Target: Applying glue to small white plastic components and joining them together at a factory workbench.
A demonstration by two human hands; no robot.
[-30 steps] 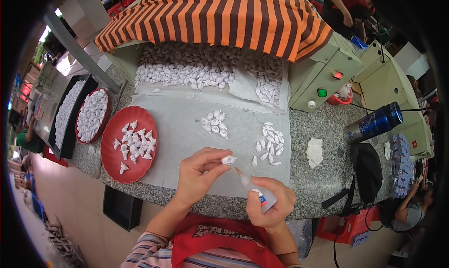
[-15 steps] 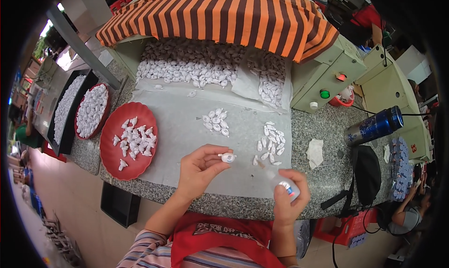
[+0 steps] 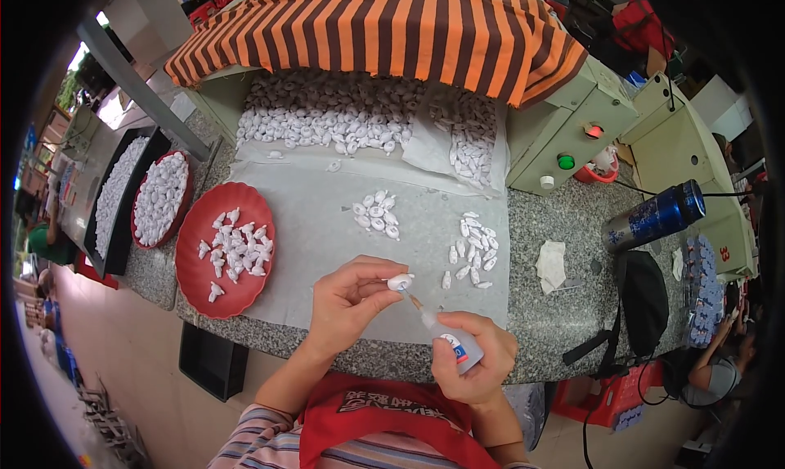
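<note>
Between thumb and fingers, my left hand pinches a small white moulded piece above the paper sheet. My right hand is wrapped round a translucent squeeze bottle with a blue and white label. The bottle tilts up and left, and its thin nozzle tip is at the held piece; whether they touch I cannot tell. Beyond my hands lies a small cluster of white pieces. A looser group of white pieces is to the right. At left, a red scalloped dish holds more of them.
Under a striped orange and brown cloth, a pale green box with lit knobs shelters a heap of white pieces. On the right are a crumpled tissue, a blue flask and a black bag. A black tray stands far left.
My right hand has moved left with the squeeze bottle, bringing its nozzle from beside the right-hand group to the white piece. My left hand has stayed nearly in place.
</note>
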